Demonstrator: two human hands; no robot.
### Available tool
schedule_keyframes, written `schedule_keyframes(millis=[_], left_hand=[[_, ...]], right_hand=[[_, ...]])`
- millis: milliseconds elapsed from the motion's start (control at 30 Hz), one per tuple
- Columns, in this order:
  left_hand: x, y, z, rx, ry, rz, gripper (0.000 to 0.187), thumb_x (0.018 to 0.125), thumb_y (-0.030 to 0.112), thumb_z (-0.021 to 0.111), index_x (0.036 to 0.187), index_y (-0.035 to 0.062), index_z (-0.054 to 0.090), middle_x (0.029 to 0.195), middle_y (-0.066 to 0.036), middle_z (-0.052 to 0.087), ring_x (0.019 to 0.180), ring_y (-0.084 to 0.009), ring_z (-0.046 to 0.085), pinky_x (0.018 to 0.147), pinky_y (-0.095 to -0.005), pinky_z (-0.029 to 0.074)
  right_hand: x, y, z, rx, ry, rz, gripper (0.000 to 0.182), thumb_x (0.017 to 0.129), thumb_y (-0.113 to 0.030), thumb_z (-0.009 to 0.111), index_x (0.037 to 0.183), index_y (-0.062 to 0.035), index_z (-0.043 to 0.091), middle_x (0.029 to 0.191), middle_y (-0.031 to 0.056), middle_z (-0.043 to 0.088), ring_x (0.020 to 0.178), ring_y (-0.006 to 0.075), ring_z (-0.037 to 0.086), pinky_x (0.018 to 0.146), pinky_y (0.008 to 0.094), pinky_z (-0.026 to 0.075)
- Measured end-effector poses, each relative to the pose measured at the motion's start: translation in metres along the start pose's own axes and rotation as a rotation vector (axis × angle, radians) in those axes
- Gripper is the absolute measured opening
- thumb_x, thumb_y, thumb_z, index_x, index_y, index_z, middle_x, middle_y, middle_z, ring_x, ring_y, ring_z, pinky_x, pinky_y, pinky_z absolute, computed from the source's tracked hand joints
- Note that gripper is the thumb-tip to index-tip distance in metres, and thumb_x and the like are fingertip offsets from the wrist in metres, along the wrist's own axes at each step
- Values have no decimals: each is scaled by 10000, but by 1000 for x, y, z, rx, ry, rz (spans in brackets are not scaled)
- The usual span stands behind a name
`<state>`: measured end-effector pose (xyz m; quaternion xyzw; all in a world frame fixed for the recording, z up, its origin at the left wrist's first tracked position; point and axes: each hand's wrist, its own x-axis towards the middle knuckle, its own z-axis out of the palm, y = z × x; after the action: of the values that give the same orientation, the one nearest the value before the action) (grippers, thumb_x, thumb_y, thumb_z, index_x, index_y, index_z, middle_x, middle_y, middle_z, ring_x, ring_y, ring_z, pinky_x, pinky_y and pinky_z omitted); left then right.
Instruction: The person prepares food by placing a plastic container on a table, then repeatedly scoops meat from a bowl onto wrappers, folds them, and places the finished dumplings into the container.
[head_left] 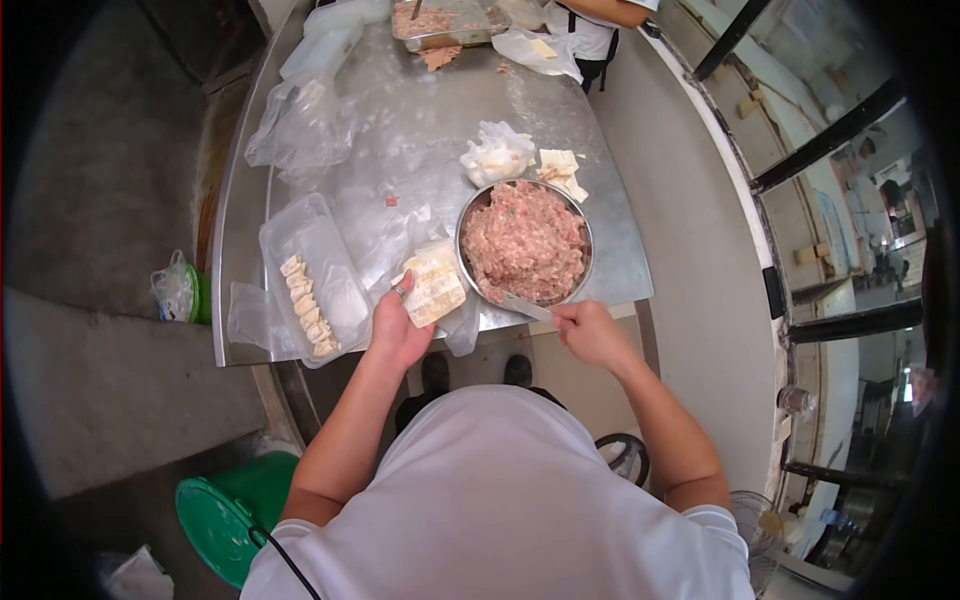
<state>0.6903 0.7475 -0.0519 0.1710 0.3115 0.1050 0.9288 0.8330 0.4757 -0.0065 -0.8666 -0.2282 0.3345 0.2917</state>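
My left hand (398, 328) is closed on a stack of pale, floured dough wrappers (436, 284) at the table's near edge. In my right hand (590, 332) is a flat spatula-like blade (527, 306), its tip at the near rim of a round metal bowl (464, 215). Pink minced meat (526, 240) is heaped in that bowl. To the left of my left hand lies a clear plastic tray (345, 290) with a row of folded dumplings (308, 305) along its left side.
Behind the bowl are a crumpled plastic bag (497, 152) and loose wrappers (563, 172). A metal tray of meat (450, 40) stands at the table's far end, near another person's arm (612, 10). A green bin (235, 510) is on the floor at left.
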Motion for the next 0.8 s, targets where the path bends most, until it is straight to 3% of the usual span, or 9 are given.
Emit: schedule_keyframes(millis=[67,167,300,400,600,700,800], left_hand=[[-2,-3,4,8,44,-26,462,1111,280,423,1489,13,425,1452,-149,559,1336,-311,557,1164,-474,423],[-2,-19,14,-25,55,-60,462,1129,303,363,1504,36,408,1458,-140,546,1348,-308,540,1174,-487,406],[2,-32,28,-153,18,-57,469,1144,318,279,1513,49,382,1493,-143,495,1365,-318,507,1178,-516,393],[11,-27,30,-158,30,-27,479,1146,323,254,1516,46,377,1514,-148,470,1369,-321,499,1184,-527,379],[13,-9,32,-100,109,24,504,1145,360,258,1514,43,390,1499,-141,495,1365,-310,504,1192,-499,358],[3,-14,44,-9,123,9,522,1144,388,265,1500,34,411,1479,-133,522,1364,-296,511,1178,-473,371],[4,-14,44,-3,91,10,537,1143,407,274,1487,24,426,1463,-125,543,1360,-286,519,1164,-457,381]], right_hand=[[-8,8,17,258,20,40,302,961,-96,626,1234,-123,752,897,182,741,796,362,703,745,416,550],[-26,-13,40,435,97,-67,346,962,-56,636,1275,-162,738,862,135,696,780,340,670,734,414,537],[-30,-25,72,-103,392,-415,446,913,-40,674,1344,-152,693,855,123,578,800,328,625,713,447,515],[-29,-10,78,-334,498,-433,516,848,3,671,1327,-186,706,892,124,596,819,328,620,707,447,508],[-48,-22,56,-323,551,-423,578,780,28,670,1314,-189,715,878,112,573,830,309,606,703,431,499],[-37,-52,55,-318,592,-542,582,774,21,681,1315,-190,714,885,103,579,836,301,607,697,420,499],[-16,-40,64,-441,600,-595,582,769,20,684,1311,-191,714,901,102,593,842,296,611,691,417,504]])
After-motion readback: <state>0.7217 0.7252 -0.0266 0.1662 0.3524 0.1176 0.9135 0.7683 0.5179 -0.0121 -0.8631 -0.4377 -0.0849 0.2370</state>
